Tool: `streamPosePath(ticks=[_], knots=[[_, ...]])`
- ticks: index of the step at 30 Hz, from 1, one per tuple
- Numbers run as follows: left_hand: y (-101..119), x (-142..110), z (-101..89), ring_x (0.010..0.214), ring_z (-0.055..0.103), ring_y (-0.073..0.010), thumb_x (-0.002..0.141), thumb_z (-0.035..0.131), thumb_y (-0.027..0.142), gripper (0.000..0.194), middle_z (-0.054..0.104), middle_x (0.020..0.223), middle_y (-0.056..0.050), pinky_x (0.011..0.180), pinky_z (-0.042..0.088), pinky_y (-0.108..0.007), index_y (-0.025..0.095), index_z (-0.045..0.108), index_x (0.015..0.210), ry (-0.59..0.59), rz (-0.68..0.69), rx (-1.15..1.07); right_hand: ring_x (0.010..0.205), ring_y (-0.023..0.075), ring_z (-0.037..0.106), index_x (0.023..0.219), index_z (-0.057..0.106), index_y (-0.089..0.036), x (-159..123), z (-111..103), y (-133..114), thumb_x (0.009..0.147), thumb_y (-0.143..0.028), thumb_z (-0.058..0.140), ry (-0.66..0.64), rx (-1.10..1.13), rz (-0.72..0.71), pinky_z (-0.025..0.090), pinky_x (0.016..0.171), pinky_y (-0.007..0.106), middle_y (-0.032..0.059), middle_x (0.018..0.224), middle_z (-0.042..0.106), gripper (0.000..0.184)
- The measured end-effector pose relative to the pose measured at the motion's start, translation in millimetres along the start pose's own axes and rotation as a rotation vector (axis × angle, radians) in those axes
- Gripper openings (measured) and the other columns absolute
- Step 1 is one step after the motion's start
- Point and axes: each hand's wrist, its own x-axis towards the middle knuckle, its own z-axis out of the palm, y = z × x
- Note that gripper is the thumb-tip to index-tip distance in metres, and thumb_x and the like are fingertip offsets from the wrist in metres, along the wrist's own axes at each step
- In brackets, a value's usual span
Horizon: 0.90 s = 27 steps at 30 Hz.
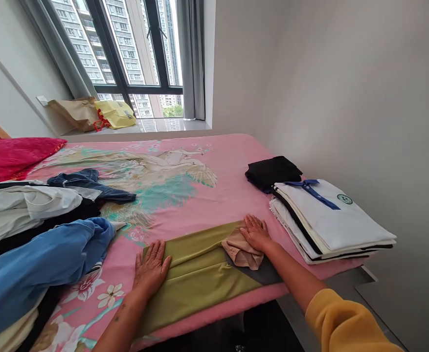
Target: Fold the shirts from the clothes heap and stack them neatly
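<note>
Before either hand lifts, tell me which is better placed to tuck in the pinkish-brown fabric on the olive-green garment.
Right, most likely: the right hand rests on the pinkish-brown fabric, while the left hand lies flat at the opposite end of the olive-green garment.

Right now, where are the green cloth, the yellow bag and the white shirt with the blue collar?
Green cloth point(196, 279), head view: its middle.
Yellow bag point(117, 115), head view: its side.
White shirt point(332, 219), head view: its folded front.

Beyond the olive garment point(199, 283), a hand could cross the bed point(231, 188); a clothes heap point(53, 254) blocks left, a folded stack point(335, 215) right.
</note>
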Motion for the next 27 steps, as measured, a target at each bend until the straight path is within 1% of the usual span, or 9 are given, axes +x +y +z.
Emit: streamPosePath(ticks=[4,8,10,13,16,18,22,25,27], knots=[[-3,4,-2.8,0.142,0.013,-0.023,0.089,0.025,0.046,0.064,0.016,0.154,-0.006,0.113,0.008,-0.053,0.017,0.02,0.146,-0.033,-0.018,0.006,0.14,0.0244,0.015,0.144,0.027,-0.018,-6,-14,-8,0.091,-0.048,0.027,0.015,0.136,0.018,0.004,0.111,0.054,0.0076,0.152,0.022,0.061],[-6,5,-13.9,0.141,0.015,-0.026,0.087,0.032,0.041,0.064,0.018,0.153,-0.008,0.111,0.012,-0.057,0.017,0.024,0.145,-0.106,-0.049,-0.007,0.132,0.0184,0.033,0.132,0.046,-0.017,-21,-27,5,0.089,-0.029,0.032,0.21,0.294,-0.006,0.02,0.112,0.038,0.008,0.14,0.044,0.047],[4,1,-19.8,0.141,0.018,-0.0274,0.086,0.035,0.04,0.06,0.024,0.152,-0.009,0.11,0.013,-0.058,0.018,0.032,0.143,-0.049,-0.023,-0.017,0.122,0.0177,0.044,0.121,0.055,-0.017,-27,-32,17,0.085,-0.021,0.034,0.279,0.355,0.036,0.03,0.106,0.033,0.0092,0.127,0.055,0.042],[43,-13,-25.7,0.139,0.023,-0.0262,0.085,0.042,0.041,0.054,0.033,0.148,-0.008,0.113,0.014,-0.055,0.023,0.041,0.137,0.102,0.218,-0.097,0.109,0.0184,0.055,0.105,0.062,-0.018,-29,-37,29,0.082,-0.019,0.036,0.291,0.417,0.113,0.04,0.095,0.03,0.0084,0.111,0.064,0.035],[106,-30,-29.6,0.137,0.028,-0.0233,0.086,0.044,0.035,0.044,0.04,0.145,-0.004,0.114,0.019,-0.048,0.027,0.048,0.129,0.149,0.57,-0.24,0.098,0.0169,0.06,0.099,0.063,-0.019,-29,-37,30,0.082,-0.02,0.038,0.277,0.502,0.129,0.045,0.086,0.027,0.006,0.103,0.067,0.031],[149,-37,-32.2,0.133,0.035,-0.0219,0.088,0.042,0.032,0.036,0.049,0.138,-0.004,0.113,0.022,-0.045,0.028,0.054,0.122,0.157,0.696,-0.318,0.095,0.0156,0.062,0.102,0.06,-0.018,-33,-37,26,0.083,-0.02,0.035,0.278,0.56,0.115,0.046,0.083,0.026,0.0057,0.101,0.067,0.032],[207,-33,-36.0,0.106,0.054,-0.0234,0.087,0.046,0.035,0.024,0.063,0.111,-0.009,0.092,0.04,-0.04,0.025,0.061,0.104,0.186,0.565,-0.349,0.091,0.015,0.061,0.102,0.058,-0.019,-62,-40,13,0.086,-0.025,0.036,0.291,0.638,0.036,0.046,0.082,0.026,0.0044,0.099,0.067,0.028],[223,-23,-36.3,0.095,0.054,-0.0272,0.081,0.055,0.035,0.02,0.061,0.099,-0.011,0.082,0.041,-0.042,0.022,0.059,0.095,0.181,0.409,-0.253,0.09,0.018,0.058,0.092,0.059,-0.022,-94,-42,3,0.084,-0.034,0.047,0.334,0.561,-0.102,0.043,0.083,0.029,0.0038,0.093,0.065,0.018],[225,-18,-35.6,0.094,0.055,-0.0271,0.081,0.052,0.024,0.013,0.061,0.096,-0.011,0.08,0.04,-0.041,0.02,0.058,0.092,0.15,0.377,-0.198,0.09,0.021,0.055,0.087,0.058,-0.022,-112,-41,-2,0.078,-0.039,0.058,0.352,0.435,-0.152,0.041,0.082,0.032,0.0049,0.09,0.063,0.02]])
